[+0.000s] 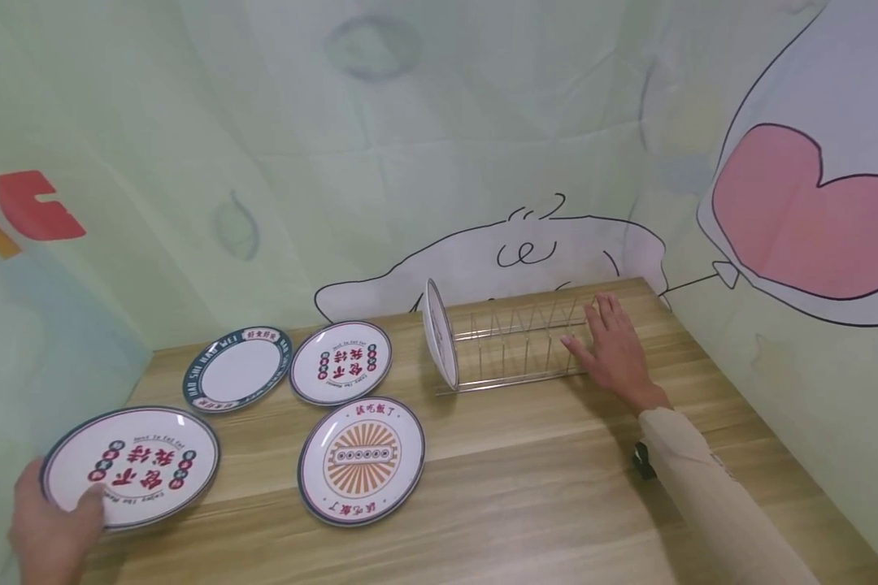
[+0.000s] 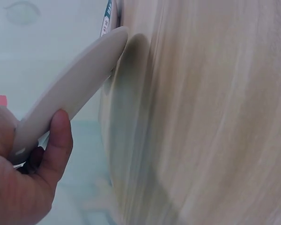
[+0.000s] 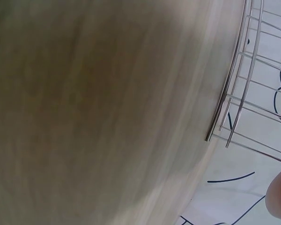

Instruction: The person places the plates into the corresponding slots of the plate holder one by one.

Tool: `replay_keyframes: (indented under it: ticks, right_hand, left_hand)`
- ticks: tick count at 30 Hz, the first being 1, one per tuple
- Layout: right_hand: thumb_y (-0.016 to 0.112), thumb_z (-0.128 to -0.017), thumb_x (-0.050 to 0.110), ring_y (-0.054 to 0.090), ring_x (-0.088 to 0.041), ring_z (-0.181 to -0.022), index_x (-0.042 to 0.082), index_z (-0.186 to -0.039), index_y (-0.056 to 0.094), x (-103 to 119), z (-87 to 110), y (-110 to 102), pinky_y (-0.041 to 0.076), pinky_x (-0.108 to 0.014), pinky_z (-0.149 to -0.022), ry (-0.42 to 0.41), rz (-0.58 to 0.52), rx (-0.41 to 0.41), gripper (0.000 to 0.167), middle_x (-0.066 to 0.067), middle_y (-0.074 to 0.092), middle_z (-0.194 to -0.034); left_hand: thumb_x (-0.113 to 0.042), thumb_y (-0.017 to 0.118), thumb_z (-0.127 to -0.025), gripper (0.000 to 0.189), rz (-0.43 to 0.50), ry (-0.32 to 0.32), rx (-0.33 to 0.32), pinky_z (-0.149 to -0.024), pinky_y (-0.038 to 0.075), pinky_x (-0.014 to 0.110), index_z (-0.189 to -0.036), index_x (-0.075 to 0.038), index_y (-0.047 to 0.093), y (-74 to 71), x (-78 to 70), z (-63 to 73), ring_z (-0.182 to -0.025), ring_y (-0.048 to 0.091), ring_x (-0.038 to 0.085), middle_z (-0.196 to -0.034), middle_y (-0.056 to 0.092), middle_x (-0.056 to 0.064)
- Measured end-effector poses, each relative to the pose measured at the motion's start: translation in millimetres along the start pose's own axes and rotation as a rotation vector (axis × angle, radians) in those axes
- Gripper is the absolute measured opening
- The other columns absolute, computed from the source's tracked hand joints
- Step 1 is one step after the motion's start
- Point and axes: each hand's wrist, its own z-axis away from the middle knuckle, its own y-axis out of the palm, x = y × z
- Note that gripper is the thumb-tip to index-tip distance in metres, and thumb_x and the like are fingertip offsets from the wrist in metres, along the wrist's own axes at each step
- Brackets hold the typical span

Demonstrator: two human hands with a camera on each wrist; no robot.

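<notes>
My left hand pinches the near-left rim of a white plate with red characters and a dark edge, thumb on its face. The left wrist view shows this plate's pale underside tilted over the table, fingers beneath the rim. My right hand is at the right end of a wire dish rack, fingers extended and thumb spread toward the front rail. In the right wrist view, a fingertip shows near the end wire. One plate stands on edge in the rack's left end.
Three more plates lie on the wooden table: a green-rimmed one, a red-lettered one and one with an orange sunburst. A printed cloth backdrop rises behind the table and along its sides.
</notes>
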Motion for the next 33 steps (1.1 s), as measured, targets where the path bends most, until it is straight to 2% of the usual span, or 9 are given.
replay_keyframes:
  ticks: [5,10,21,30,33]
  right_hand:
    - [0.052,-0.100,0.048,0.015,-0.048,-0.150,-0.011,-0.147,0.037,0.1,0.1,0.1,0.012,-0.056,-0.125,0.001,-0.002,-0.003,0.077,-0.033,0.022,-0.160]
    - [0.052,-0.100,0.048,0.014,-0.048,-0.151,-0.011,-0.147,0.036,-0.2,0.4,-0.3,0.011,-0.056,-0.125,0.005,-0.005,0.002,0.078,-0.033,0.021,-0.160]
    - [0.053,-0.099,0.047,0.016,-0.048,-0.150,-0.011,-0.146,0.038,0.3,0.3,-0.5,0.013,-0.056,-0.125,-0.005,0.000,-0.013,0.076,-0.033,0.023,-0.160]
    - [0.051,-0.100,0.049,0.014,-0.047,-0.151,-0.011,-0.146,0.038,0.1,0.1,-1.1,0.014,-0.058,-0.124,-0.006,-0.004,-0.013,0.077,-0.032,0.022,-0.160]
    - [0.050,-0.100,0.050,0.012,-0.046,-0.152,-0.011,-0.147,0.037,0.3,0.1,-1.0,0.012,-0.057,-0.125,-0.002,-0.004,-0.002,0.078,-0.032,0.020,-0.160]
  left_hand:
    - [-0.008,0.047,-0.096,0.080,-0.003,0.023,-0.026,-0.126,0.005,0.049,-0.160,-0.007,-0.002,-1.0,-3.9,0.2,-0.154,0.001,0.040,-0.167,-0.001,0.019]
    - [-0.007,0.047,-0.095,0.080,-0.010,0.043,-0.050,-0.126,0.006,0.049,-0.160,-0.008,0.000,-1.4,-16.4,5.9,-0.155,0.003,0.039,-0.167,0.000,0.018]
    - [-0.007,0.045,-0.094,0.079,0.037,0.048,-0.103,-0.127,0.005,0.045,-0.161,-0.013,0.004,-2.0,-43.5,22.1,-0.156,0.005,0.033,-0.168,0.005,0.013]
    - [-0.007,0.046,-0.094,0.077,0.084,0.121,-0.136,-0.127,0.004,0.036,-0.161,-0.015,0.008,-2.8,-66.9,33.9,-0.156,0.008,0.027,-0.168,0.011,0.009]
    - [-0.007,0.045,-0.095,0.077,0.103,0.122,-0.126,-0.127,0.004,0.035,-0.162,-0.017,0.008,-1.9,-72.6,36.5,-0.156,0.007,0.025,-0.169,0.011,0.007]
